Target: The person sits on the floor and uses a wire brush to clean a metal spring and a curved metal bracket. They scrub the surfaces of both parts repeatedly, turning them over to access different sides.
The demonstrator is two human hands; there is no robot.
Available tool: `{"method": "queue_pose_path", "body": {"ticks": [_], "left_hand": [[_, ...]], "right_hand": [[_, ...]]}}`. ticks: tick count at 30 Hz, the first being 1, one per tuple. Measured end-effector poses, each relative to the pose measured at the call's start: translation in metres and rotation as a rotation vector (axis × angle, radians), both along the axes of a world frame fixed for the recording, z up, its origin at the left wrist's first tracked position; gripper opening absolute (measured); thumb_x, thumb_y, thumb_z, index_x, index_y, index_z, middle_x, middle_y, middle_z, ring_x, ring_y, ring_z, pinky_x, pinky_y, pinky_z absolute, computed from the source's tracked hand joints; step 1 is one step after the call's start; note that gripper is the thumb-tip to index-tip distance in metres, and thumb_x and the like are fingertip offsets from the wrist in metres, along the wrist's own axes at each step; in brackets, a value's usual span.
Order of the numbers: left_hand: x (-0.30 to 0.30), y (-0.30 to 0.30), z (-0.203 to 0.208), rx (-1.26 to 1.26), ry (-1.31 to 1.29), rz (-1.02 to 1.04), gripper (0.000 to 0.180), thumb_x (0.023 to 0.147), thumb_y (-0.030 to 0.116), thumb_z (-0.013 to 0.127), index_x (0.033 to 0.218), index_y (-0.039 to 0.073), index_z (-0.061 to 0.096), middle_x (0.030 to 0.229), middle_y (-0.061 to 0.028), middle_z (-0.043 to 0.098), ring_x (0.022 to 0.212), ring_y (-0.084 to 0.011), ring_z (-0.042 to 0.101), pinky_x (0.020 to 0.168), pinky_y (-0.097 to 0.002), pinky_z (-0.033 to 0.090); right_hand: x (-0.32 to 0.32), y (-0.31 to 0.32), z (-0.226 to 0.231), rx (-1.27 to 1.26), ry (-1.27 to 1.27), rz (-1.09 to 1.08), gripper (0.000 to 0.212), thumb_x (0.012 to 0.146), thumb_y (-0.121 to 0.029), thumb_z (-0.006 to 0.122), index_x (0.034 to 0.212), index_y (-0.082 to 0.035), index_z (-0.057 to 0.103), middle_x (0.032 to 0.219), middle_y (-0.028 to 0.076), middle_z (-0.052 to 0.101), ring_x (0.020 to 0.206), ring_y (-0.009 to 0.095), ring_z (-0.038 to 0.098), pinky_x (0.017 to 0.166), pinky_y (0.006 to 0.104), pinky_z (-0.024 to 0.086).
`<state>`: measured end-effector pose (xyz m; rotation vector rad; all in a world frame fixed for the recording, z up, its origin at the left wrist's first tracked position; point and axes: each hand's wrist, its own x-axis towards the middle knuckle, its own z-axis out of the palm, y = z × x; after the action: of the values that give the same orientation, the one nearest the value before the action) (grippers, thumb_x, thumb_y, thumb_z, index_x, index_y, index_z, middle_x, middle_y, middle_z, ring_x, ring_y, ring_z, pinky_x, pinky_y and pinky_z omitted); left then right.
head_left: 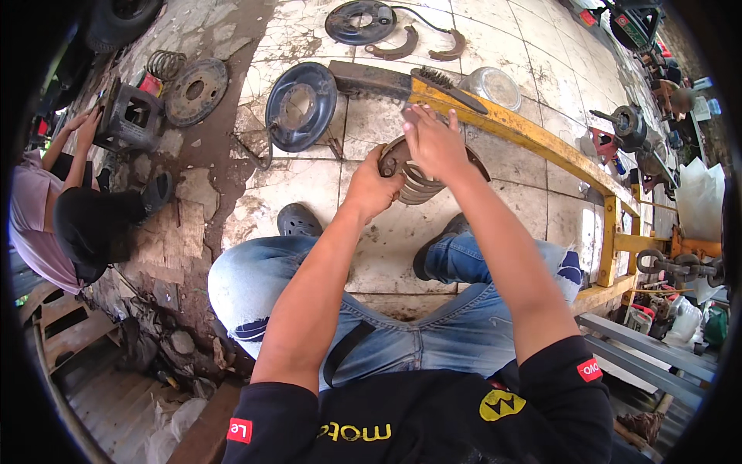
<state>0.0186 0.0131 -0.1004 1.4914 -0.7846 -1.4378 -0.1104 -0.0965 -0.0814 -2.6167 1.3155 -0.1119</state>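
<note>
Between my shins is a brown, curved metal part [420, 189] with coil-like ribs along its near side. My left hand [372, 185] is closed round its left end, the thumb lying near a small round knob. Over its far side is my right hand [437, 145], fingers bent close together and slightly blurred. Something small and dark shows at those fingertips, too hidden to name. Just beyond the right hand, a wire brush [448, 87] lies on a yellow metal frame [533, 139]. A dark blue backing plate [302, 107] stands to the left of the frame's end.
Farther off lie another backing plate [360, 23] and two brake shoes [396, 46]. Behind the frame stands a clear round container [495, 87]. At left, a person [66, 193] sits by a grey plastic stool [130, 116], a rusty disc [195, 91] and a coil spring [165, 65].
</note>
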Motion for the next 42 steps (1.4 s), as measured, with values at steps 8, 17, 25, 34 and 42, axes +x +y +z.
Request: {"method": "queue_pose_path", "body": {"ticks": [8, 17, 25, 34, 42], "left_hand": [[-0.001, 0.005, -0.001, 0.003, -0.007, 0.036, 0.065, 0.085, 0.004, 0.067, 0.143, 0.003, 0.037, 0.078, -0.0045, 0.059, 0.051, -0.0093, 0.051, 0.040, -0.0247, 0.036], [0.001, 0.002, 0.002, 0.071, 0.075, 0.033, 0.075, 0.081, 0.000, 0.070, 0.145, -0.006, 0.032, 0.094, -0.0145, 0.065, 0.061, -0.0146, 0.059, 0.049, -0.0279, 0.046], [-0.001, -0.002, 0.002, 0.029, -0.020, -0.013, 0.072, 0.078, 0.001, 0.067, 0.141, -0.008, 0.035, 0.096, -0.0163, 0.066, 0.063, -0.0161, 0.062, 0.053, -0.0288, 0.049], [0.003, 0.000, -0.003, 0.082, -0.086, 0.017, 0.054, 0.078, 0.003, 0.069, 0.125, -0.010, 0.047, 0.089, -0.0144, 0.066, 0.064, -0.0159, 0.062, 0.053, -0.0291, 0.048], [0.003, -0.001, 0.004, 0.086, 0.056, 0.048, 0.044, 0.080, 0.005, 0.072, 0.117, -0.008, 0.052, 0.085, -0.0126, 0.065, 0.059, -0.0155, 0.059, 0.049, -0.0294, 0.046]], "right_hand": [[-0.018, 0.024, 0.009, -0.050, -0.170, 0.132, 0.052, 0.104, -0.039, 0.024, 0.144, -0.011, 0.043, 0.149, 0.016, 0.042, 0.141, 0.033, 0.034, 0.118, 0.0561, 0.018], [0.004, -0.009, 0.023, 0.209, -0.104, -0.124, 0.051, 0.104, -0.036, 0.023, 0.141, -0.010, 0.046, 0.147, 0.013, 0.045, 0.140, 0.034, 0.036, 0.114, 0.0636, 0.017], [-0.001, 0.018, -0.011, -0.090, -0.078, 0.030, 0.050, 0.104, -0.036, 0.023, 0.140, -0.013, 0.048, 0.149, 0.011, 0.042, 0.142, 0.031, 0.032, 0.114, 0.0637, 0.017], [-0.001, 0.042, 0.010, 0.033, -0.079, 0.151, 0.050, 0.104, -0.036, 0.022, 0.143, -0.016, 0.044, 0.150, 0.010, 0.041, 0.143, 0.032, 0.031, 0.115, 0.0634, 0.015], [0.014, -0.010, 0.013, 0.203, 0.037, -0.054, 0.053, 0.103, -0.037, 0.020, 0.140, -0.012, 0.048, 0.151, 0.009, 0.041, 0.144, 0.030, 0.029, 0.116, 0.0639, 0.013]]}}
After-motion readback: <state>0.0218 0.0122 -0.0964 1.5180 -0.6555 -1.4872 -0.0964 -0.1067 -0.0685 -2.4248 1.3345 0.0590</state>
